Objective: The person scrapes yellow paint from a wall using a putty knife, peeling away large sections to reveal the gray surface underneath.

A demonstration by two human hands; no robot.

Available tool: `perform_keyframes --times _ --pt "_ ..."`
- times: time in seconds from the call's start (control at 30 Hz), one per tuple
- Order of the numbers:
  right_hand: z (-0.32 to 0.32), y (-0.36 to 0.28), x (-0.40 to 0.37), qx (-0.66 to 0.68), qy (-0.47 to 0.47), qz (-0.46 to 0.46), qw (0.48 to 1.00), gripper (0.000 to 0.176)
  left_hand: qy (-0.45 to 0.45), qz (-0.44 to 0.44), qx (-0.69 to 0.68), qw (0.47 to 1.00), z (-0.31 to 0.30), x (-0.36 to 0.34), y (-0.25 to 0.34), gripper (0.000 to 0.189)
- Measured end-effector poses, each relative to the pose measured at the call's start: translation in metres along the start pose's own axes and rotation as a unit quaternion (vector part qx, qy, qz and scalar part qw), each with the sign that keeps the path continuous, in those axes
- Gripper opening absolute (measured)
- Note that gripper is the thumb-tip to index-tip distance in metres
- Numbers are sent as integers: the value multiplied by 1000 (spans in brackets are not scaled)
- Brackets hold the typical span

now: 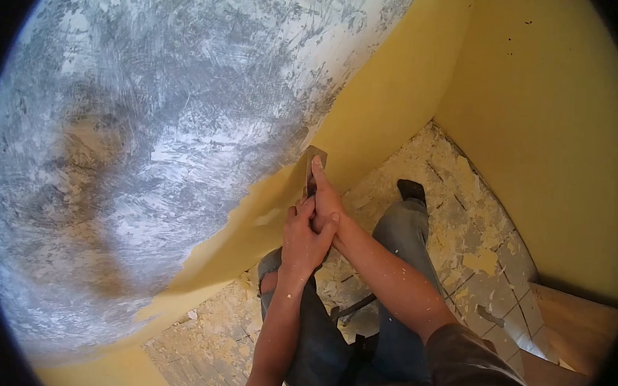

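A flat metal scraper (pixel 316 152) is in my right hand (pixel 328 200), which is closed around it with the thumb laid along its face. Its edge is at the wall, beside the ragged border between yellow paint (pixel 275 191) and the stripped grey-white surface (pixel 185 136). My left hand (pixel 304 244) is closed around the heel and wrist of my right hand, its thumb across the wrist. Most of the scraper's handle is hidden by my fingers. Small pale flakes stick to both forearms.
Yellow paint flakes cover the tiled floor (pixel 514 312) around my legs. Another yellow wall (pixel 546 137) rises at the right, meeting this one in a corner. Brown boards (pixel 577 326) lie at the lower right. A dark bar (pixel 355 307) shows between my knees.
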State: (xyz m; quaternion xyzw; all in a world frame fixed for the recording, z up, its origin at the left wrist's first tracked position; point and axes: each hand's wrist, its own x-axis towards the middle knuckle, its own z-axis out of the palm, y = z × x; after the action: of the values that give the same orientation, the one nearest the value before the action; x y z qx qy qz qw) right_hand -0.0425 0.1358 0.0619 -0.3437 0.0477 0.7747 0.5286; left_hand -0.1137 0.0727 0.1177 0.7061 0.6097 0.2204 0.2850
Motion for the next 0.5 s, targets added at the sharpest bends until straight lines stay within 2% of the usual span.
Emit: perform_keyframes --times 0.07,0.17,0.27,0.33,0.37,0.43,0.47,0.5 --pt "-1 2 3 30 2 -8 1000 56 3 7 14 1000 1 1 -5 43" --pt "-10 5 16 -8 17 24 1000 59 -7 -12 -9 1000 4 4 -9 43" --pt "-9 8 19 13 50 -6 999 59 14 16 -33 999 9 4 -18 44" --pt "-14 7 30 -104 94 -57 988 61 -2 5 -79 997 9 9 -21 45" --pt "-12 3 36 -107 94 -53 988 61 -1 2 -80 997 10 16 -23 45" --pt "4 -12 40 65 43 -187 979 59 23 158 -76 984 11 37 -23 47" --pt "2 -28 31 61 38 -187 980 59 29 157 -76 984 15 43 -15 47" --pt "0 -65 14 20 52 -183 981 58 -5 150 -118 982 24 57 6 49"
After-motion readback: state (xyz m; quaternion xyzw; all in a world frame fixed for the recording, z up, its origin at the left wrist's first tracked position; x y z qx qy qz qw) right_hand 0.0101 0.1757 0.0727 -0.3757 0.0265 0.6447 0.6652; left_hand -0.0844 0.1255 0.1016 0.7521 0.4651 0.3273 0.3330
